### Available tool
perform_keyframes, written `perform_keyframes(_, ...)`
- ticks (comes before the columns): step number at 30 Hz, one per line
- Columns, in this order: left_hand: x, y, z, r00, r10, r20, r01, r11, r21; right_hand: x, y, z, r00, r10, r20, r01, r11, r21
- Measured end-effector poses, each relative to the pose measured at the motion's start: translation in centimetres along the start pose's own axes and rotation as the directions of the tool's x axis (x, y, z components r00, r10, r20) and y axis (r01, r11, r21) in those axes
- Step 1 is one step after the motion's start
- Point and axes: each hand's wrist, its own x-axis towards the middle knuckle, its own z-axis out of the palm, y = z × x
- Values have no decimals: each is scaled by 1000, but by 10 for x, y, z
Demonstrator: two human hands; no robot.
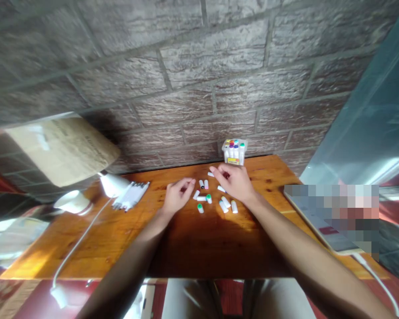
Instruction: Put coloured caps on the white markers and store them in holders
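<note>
The left hand (177, 196) is curling loosely on the glossy wooden table (193, 239). The right hand (235, 182) is hovering half-open over small white cylindrical caps (234, 206) lying between both hands. Whether either is pinching one is unclear.

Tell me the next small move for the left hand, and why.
Probably shift the left hand slightly right and pinch the nearest white cap. Its curled fingers sit just beside that cap. The other loose caps lie scattered between the hands, and the right hand is over the far ones.
</note>
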Motion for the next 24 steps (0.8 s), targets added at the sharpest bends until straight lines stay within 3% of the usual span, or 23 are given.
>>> perform_keyframes(2,3,-7,-9,996,-42,83,31,991,131,-13,4,15,994,-60,91,61,998,-9)
perform_keyframes(4,8,-18,-23,978,-194,73,160,930,330,-21,7,21,987,-75,143,77,997,-3)
perform_keyframes(6,10,-35,-40,895,-446,-15,379,743,552,-24,8,22,988,-56,141,56,998,5)
perform_keyframes(8,10,-53,-57,825,-558,-92,491,625,607,-24,9,21,994,-14,108,13,1000,9)
perform_keyframes(10,8,-70,-70,755,-642,-134,568,537,623,-23,10,20,996,29,86,-30,1000,8)
perform_keyframes(13,5,-85,-78,694,-712,-108,603,492,628,-23,12,19,994,63,93,-63,998,2)
perform_keyframes(19,8,-83,-72,683,-730,-24,582,525,621,-23,14,14,991,110,76,-109,994,-22)
perform_keyframes(24,8,-70,-55,753,-655,58,523,650,552,-24,14,18,991,75,114,-76,997,4)
